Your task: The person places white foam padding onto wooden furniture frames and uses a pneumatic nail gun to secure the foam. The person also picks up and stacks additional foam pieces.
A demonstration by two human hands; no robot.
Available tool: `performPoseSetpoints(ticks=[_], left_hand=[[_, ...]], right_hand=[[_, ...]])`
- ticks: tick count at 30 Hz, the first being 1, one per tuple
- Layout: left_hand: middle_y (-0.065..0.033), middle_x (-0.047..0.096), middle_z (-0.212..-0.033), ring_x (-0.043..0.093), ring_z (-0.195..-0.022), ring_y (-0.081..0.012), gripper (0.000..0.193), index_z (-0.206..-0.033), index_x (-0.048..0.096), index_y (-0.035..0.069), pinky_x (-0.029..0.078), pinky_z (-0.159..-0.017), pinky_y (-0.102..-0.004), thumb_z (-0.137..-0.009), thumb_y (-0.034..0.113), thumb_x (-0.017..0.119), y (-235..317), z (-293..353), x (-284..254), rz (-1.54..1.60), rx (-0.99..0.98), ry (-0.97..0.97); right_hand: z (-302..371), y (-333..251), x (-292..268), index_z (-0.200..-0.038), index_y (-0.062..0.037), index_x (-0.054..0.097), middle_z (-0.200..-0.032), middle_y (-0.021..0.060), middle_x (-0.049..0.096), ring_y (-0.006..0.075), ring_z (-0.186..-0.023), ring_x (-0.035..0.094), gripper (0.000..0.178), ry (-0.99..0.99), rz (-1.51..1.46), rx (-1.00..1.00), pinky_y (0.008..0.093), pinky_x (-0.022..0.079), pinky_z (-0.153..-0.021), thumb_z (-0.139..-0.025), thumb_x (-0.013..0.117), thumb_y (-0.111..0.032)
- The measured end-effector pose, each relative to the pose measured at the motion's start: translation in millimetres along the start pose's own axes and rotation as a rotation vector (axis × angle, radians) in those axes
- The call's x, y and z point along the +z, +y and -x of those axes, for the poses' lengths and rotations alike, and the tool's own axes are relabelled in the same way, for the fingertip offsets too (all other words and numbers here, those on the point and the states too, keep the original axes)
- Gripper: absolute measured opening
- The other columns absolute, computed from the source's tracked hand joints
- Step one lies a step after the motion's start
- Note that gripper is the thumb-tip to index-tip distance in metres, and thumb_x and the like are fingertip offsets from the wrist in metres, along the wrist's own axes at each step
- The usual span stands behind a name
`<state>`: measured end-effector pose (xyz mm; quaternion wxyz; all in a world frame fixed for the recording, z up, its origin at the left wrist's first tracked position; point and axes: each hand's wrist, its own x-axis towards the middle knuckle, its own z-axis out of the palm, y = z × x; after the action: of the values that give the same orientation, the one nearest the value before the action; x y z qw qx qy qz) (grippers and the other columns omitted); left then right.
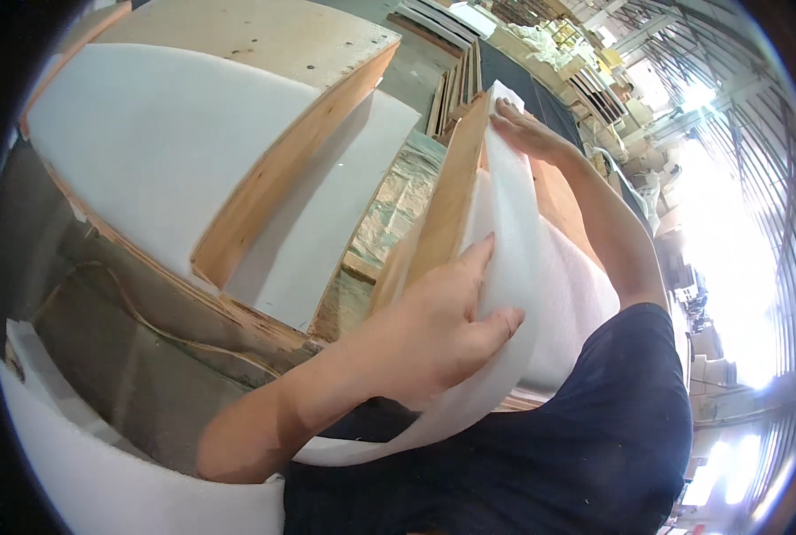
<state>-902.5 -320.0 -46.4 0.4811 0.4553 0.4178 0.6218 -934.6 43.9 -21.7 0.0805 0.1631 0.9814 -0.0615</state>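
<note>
Apparently, the foam strip (512, 196) is being fitted along the frame (451, 201), its far end covered by the right hand (530, 134) (grip hidden) and its middle touched by the left hand (442, 323), thumb and forefinger spread; even tension seems called for next, with open room offered over the floor (130, 357), short of the panel (166, 125) edge

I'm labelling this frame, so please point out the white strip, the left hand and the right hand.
White strip (515, 218): head view, its stretch between the two hands.
Left hand (438, 321): head view, back of the hand.
Right hand (532, 135): head view, back of the hand.
</note>
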Motion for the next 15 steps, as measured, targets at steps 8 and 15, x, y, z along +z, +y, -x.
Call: performPoseSetpoints(ticks=[8,15], left_hand=[[-0.0207,0.061,-0.089,0.06,-0.081,-0.0222,0.059,-0.131,0.031,-0.015,0.048,-0.075,-0.0328,-0.088,0.016,0.056,-26,0,5,0.117,0.14,0.096],[-0.0135,0.062,-0.08,0.059,-0.073,-0.0116,0.064,-0.129,0.032,-0.018,0.048,-0.066,-0.0248,-0.089,0.024,0.06,-27,0,-1,0.252,0.001,0.101]], right_hand=[[23,20,33,-0.146,0.0026,0.012,-0.153,0.0186,0.009,0.0266,-0.143,0.003,0.077,0.028,0.396,-0.109,0.0344,0.005,-0.116,-0.096,0.023,-0.055],[53,-33,10,-0.144,0.0003,0.022,-0.152,0.0201,0.015,0.0294,-0.142,0.007,0.085,0.014,0.037,-0.007,0.0392,0.012,-0.116,-0.091,0.022,-0.066]])
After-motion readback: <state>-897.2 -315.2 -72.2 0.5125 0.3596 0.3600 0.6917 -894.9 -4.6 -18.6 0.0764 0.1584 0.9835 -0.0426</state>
